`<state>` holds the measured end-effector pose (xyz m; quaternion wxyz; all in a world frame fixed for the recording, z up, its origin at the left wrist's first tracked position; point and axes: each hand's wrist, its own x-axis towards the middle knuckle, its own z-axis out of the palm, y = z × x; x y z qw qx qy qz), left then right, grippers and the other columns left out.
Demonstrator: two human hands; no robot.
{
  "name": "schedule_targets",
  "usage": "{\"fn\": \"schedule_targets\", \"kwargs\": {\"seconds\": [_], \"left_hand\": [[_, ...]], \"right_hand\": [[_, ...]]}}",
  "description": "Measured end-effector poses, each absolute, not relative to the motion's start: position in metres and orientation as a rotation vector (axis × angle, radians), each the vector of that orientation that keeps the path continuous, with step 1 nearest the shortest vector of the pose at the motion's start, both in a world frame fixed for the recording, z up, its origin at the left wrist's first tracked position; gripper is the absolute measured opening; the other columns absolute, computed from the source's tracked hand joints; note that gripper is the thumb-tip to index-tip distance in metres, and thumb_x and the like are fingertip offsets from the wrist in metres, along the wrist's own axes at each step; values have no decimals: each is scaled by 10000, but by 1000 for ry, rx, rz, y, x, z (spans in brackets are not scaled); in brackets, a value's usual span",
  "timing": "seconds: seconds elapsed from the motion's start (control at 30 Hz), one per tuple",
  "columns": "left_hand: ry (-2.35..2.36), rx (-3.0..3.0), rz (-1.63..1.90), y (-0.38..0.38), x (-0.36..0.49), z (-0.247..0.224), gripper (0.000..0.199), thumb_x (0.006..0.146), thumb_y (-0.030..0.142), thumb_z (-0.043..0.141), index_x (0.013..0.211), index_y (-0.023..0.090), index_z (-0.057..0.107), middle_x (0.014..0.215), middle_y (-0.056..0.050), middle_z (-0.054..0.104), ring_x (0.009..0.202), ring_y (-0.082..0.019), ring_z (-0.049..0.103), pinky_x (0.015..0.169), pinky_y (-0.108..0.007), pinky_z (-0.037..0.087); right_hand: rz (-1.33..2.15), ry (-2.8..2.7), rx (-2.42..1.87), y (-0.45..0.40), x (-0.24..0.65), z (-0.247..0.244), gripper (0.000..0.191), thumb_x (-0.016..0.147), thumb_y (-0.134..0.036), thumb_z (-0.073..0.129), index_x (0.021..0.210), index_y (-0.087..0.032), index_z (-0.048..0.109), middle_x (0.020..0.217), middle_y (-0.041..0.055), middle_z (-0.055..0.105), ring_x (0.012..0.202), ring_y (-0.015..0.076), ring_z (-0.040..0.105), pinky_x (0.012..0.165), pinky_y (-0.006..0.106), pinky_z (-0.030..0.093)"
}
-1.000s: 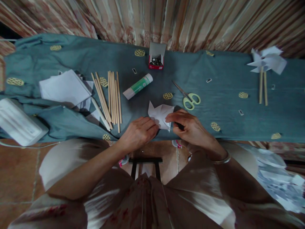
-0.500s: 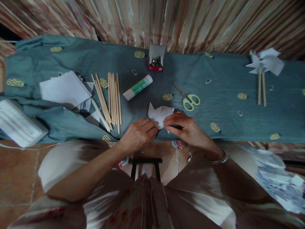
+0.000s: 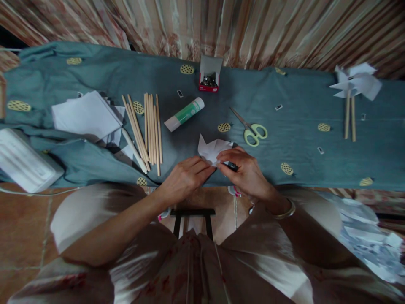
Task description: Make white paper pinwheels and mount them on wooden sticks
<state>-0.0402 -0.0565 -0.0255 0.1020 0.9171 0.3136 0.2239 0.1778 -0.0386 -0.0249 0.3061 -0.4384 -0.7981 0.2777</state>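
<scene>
Closer together than before, the left hand (image 3: 186, 175) and right hand (image 3: 248, 171) meet at the near edge of the folded paper (image 3: 212, 150). Sticks (image 3: 152, 128) lie leftmost of these on the surface (image 3: 300, 156); the left grip pinches the paper, the right's narrow grip does too, and scissors (image 3: 251, 131) lie beyond it.

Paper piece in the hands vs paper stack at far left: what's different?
- Shape: the paper piece has pointed, raised flaps; the paper stack shows a flat, straight-edged top sheet.
- Count: the paper piece looks single; the paper stack is several sheets.
- Contact: left hand and right hand are on the paper piece; neither touches the paper stack.
Shared: both white.
</scene>
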Motion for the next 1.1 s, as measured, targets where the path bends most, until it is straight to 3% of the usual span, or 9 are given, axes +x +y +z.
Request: {"fn": "schedule_targets", "kwargs": {"seconds": [0.5,0.87,1.1], "left_hand": [[1002,2444,711,-57,-37,-27,209,979,157,517,1090,115,690,934,-89,713,862,-175,633,757,-306,565],[1020,2381,783,-55,-37,-30,194,939,121,572,1062,84,717,927,-99,724,858,-181,653,770,-304,572],[1049,2362,740,-54,-37,-29,210,955,153,548,1068,122,723,939,-85,727,882,-178,669,787,-319,586]], "right_hand": [[498,-2220,-1180,-43,179,-22,92,924,-229,618,912,-204,706,970,66,759,921,232,668,853,402,544],[525,-2232,-1172,-44,179,-22,139,942,-237,590,933,-226,728,1025,60,741,956,232,644,873,424,540],[476,-2269,-1160,-45,179,-22,171,957,-231,556,987,-221,724,1065,70,728,981,238,622,900,427,539]]}}
